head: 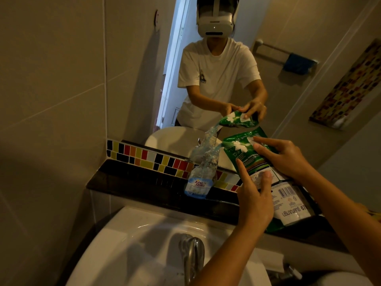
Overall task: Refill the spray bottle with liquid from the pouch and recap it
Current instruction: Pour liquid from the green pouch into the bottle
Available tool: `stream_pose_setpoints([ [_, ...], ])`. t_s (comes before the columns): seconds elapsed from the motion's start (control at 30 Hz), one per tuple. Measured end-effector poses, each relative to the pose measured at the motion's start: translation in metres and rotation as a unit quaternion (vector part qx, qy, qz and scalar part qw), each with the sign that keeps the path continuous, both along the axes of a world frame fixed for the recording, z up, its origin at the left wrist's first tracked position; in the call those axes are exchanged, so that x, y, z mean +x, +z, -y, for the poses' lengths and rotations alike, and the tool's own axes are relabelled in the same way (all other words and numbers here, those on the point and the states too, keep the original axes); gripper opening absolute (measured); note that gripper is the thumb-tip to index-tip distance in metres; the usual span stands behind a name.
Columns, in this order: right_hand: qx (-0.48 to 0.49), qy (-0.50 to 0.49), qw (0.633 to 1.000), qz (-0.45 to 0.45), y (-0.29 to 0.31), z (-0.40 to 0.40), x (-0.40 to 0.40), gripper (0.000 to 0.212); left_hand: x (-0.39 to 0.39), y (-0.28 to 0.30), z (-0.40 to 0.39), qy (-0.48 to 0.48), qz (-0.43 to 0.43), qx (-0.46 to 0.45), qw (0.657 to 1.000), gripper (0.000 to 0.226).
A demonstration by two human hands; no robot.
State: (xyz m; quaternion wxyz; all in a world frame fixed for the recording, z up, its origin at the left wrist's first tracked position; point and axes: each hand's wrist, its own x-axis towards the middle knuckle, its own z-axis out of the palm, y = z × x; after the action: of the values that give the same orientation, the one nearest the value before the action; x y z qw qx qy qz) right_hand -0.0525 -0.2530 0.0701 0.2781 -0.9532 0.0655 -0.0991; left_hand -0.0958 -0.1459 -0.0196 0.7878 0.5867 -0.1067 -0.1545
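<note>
Both hands hold the green pouch (266, 172), tipped toward the bottle. Left hand (254, 200) grips the pouch's lower half: thumb curled over the front by the white label, index finger straight up along the left edge. Right hand (285, 154) pinches the upper part, fingers laid over the front near the top, thumb side hidden behind. Neither hand touches the bottle.

Bottle (201, 172) is clear plastic w/ a blue-and-white label, no cap on, standing on the dark counter (132, 182) near its back edge, just in front of the strip of coloured tiles (148, 157). It looks tilted in this wide view; can't tell if it really leans. Pouch's top-left corner sits right at the bottle's mouth, a thin blue stream of liquid (218, 148) passing between them. Bottle is just left of both hands, well clear of the counter's left end.

Below the counter's front edge: white sink (123, 244) w/ a chrome tap (191, 256). Mirror (206, 69) above the tiles reflects the person, the pouch, the bottle, and a towel rail w/ a blue cloth (298, 64). Beige tiled wall (51, 79) at left.
</note>
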Motion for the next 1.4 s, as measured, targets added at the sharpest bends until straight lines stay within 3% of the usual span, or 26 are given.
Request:
stream_pose_setpoints([
  [1.4,-0.029,-0.005,1.000,-0.005,0.011,0.004,0.000,0.045,-0.002,0.015,-0.001,-0.012,-0.007,-0.001,1.000,0.077],
])
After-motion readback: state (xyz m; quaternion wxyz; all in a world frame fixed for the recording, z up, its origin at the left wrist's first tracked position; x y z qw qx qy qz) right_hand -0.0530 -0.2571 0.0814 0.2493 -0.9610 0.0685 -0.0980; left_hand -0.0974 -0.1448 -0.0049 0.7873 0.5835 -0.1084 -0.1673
